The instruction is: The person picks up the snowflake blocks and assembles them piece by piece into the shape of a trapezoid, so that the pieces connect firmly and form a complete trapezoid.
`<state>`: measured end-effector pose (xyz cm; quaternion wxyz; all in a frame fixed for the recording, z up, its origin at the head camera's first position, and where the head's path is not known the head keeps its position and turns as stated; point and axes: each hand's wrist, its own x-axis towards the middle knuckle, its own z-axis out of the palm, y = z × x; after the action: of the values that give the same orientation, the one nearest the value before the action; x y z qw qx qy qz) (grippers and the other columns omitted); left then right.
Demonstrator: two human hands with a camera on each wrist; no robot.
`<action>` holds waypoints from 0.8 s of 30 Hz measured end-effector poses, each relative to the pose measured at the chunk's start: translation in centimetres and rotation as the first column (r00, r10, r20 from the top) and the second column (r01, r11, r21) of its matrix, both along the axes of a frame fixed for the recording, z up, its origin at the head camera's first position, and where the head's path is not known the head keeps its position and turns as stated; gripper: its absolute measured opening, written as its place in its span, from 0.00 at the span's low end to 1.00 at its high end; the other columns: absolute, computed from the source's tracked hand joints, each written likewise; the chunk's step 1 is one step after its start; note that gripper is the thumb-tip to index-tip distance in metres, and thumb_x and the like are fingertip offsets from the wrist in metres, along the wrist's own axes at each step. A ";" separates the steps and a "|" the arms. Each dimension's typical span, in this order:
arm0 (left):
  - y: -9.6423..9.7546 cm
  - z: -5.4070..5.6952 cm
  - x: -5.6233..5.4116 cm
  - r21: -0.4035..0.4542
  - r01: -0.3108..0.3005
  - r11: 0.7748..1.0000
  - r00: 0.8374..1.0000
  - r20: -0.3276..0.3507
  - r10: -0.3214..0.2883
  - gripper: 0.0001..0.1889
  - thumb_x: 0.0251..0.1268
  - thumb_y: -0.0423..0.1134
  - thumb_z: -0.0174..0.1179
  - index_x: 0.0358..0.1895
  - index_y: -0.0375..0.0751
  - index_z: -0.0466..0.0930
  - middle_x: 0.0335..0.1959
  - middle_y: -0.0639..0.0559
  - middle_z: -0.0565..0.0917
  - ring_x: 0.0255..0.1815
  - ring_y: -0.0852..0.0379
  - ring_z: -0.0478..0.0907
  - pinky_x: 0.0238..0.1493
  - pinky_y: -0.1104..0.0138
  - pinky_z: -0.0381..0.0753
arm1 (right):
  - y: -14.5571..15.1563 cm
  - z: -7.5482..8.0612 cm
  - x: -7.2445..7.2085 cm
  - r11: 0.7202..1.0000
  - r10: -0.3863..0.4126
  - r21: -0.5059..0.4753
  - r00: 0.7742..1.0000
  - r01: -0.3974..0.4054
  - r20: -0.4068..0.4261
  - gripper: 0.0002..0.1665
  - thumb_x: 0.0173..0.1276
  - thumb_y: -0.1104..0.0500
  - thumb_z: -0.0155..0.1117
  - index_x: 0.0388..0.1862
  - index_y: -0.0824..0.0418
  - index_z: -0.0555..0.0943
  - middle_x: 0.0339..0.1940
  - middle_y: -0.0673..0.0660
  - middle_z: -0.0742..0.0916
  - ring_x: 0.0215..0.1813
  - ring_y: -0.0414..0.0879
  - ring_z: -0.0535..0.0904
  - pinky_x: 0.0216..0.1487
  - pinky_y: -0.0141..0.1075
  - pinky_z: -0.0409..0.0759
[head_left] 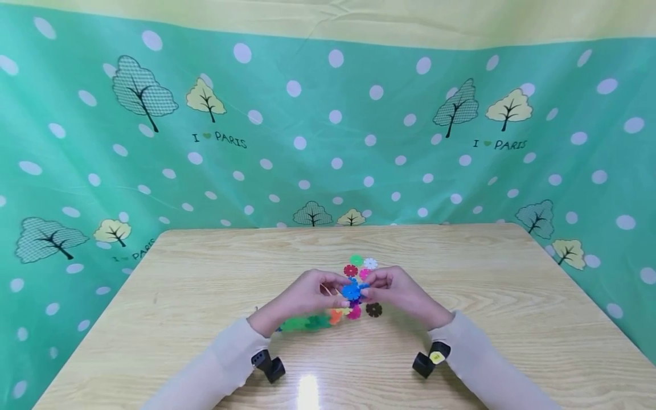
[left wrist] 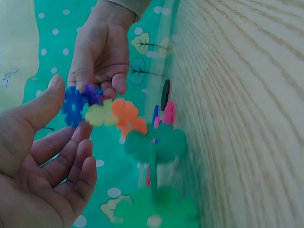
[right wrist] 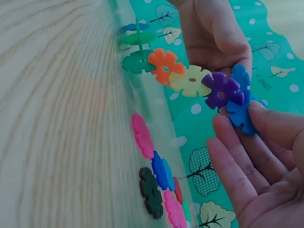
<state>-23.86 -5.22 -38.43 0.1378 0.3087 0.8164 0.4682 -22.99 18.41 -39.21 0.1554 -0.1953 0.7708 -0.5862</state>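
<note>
In the head view my left hand [head_left: 315,293] and right hand [head_left: 397,290] meet over the middle of the table. Between the left thumb and fingers I pinch a dark blue flower-shaped plastic disc [left wrist: 73,107]. The right thumb and fingers pinch a blue disc [right wrist: 241,116] beside it. From these a chain of interlocked discs runs off: a purple disc [right wrist: 222,90], a pale yellow disc [right wrist: 192,80], an orange disc [right wrist: 165,66], a dark green disc [right wrist: 137,61], a lighter green disc [right wrist: 138,38], and another blue disc [right wrist: 135,27] at the far end.
Loose discs lie on the wooden table [head_left: 487,285] around the hands: a black-brown one [head_left: 374,310], a red one [head_left: 351,270], a white one [head_left: 370,263], a green one [head_left: 356,259], and several pink and blue ones. A patterned green curtain [head_left: 333,171] hangs behind.
</note>
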 end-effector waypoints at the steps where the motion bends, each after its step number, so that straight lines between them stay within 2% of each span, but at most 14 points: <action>1: -0.2 0.1 -0.1 -0.013 0.001 1.000 1.000 -0.006 -0.001 0.21 0.57 0.41 0.67 0.53 0.35 0.79 0.35 0.54 0.83 0.36 0.59 0.77 0.37 0.71 0.79 | 0.2 -0.1 0.0 1.000 -0.001 0.001 1.000 0.001 0.001 0.12 0.65 0.60 0.63 0.40 0.70 0.80 0.34 0.61 0.87 0.42 0.64 0.83 0.44 0.37 0.83; 6: -1.1 0.4 -0.7 -0.029 0.010 1.000 1.000 -0.018 -0.010 0.20 0.59 0.39 0.65 0.53 0.34 0.79 0.39 0.51 0.84 0.39 0.59 0.78 0.42 0.70 0.79 | 1.4 -0.5 0.2 1.000 0.002 0.018 1.000 -0.002 -0.016 0.12 0.65 0.60 0.64 0.39 0.70 0.80 0.34 0.60 0.87 0.40 0.60 0.83 0.44 0.37 0.82; 9: -1.6 0.3 -1.5 -0.009 0.012 1.000 1.000 0.026 -0.011 0.19 0.59 0.37 0.65 0.53 0.33 0.79 0.42 0.44 0.84 0.41 0.57 0.78 0.43 0.68 0.79 | 2.2 -0.8 0.2 0.999 0.021 0.024 1.000 -0.020 -0.023 0.13 0.64 0.57 0.64 0.37 0.68 0.80 0.33 0.59 0.87 0.39 0.59 0.83 0.44 0.39 0.82; 13: -2.2 -0.2 -2.6 0.027 -0.006 1.000 0.995 0.104 0.003 0.19 0.59 0.36 0.65 0.53 0.32 0.78 0.46 0.39 0.83 0.45 0.55 0.79 0.47 0.66 0.79 | 3.3 -1.2 0.3 0.998 0.065 0.010 0.997 -0.065 -0.027 0.12 0.65 0.58 0.64 0.37 0.68 0.80 0.33 0.59 0.87 0.39 0.59 0.83 0.45 0.41 0.83; 15: -2.3 -0.7 -3.1 0.033 -0.023 0.999 0.990 0.139 0.018 0.20 0.59 0.36 0.65 0.54 0.33 0.78 0.47 0.40 0.83 0.47 0.54 0.80 0.48 0.65 0.79 | 3.7 -1.3 0.3 0.996 0.084 0.000 0.996 -0.084 -0.031 0.12 0.65 0.58 0.63 0.37 0.69 0.80 0.32 0.59 0.87 0.39 0.61 0.83 0.45 0.41 0.83; 19: -2.3 -1.7 -4.0 0.011 -0.058 0.998 0.984 0.167 0.055 0.19 0.58 0.36 0.65 0.54 0.37 0.79 0.48 0.45 0.83 0.47 0.55 0.79 0.50 0.66 0.78 | 4.2 -1.4 0.3 0.993 0.113 -0.021 0.993 -0.114 -0.034 0.11 0.66 0.61 0.62 0.36 0.71 0.80 0.32 0.57 0.87 0.40 0.64 0.83 0.45 0.40 0.83; 24: -1.7 -2.7 -5.3 0.014 -0.116 0.993 0.973 0.202 0.110 0.19 0.58 0.34 0.64 0.54 0.38 0.79 0.51 0.48 0.82 0.49 0.56 0.78 0.54 0.63 0.76 | 4.3 -1.5 0.3 0.989 0.141 -0.031 0.988 -0.143 -0.055 0.11 0.66 0.62 0.62 0.37 0.73 0.79 0.31 0.55 0.87 0.39 0.62 0.84 0.45 0.39 0.83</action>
<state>-29.13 -6.87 -41.16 0.1887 0.2146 0.8085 0.5144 -22.64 22.69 -40.67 0.1731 -0.2676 0.7485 -0.5815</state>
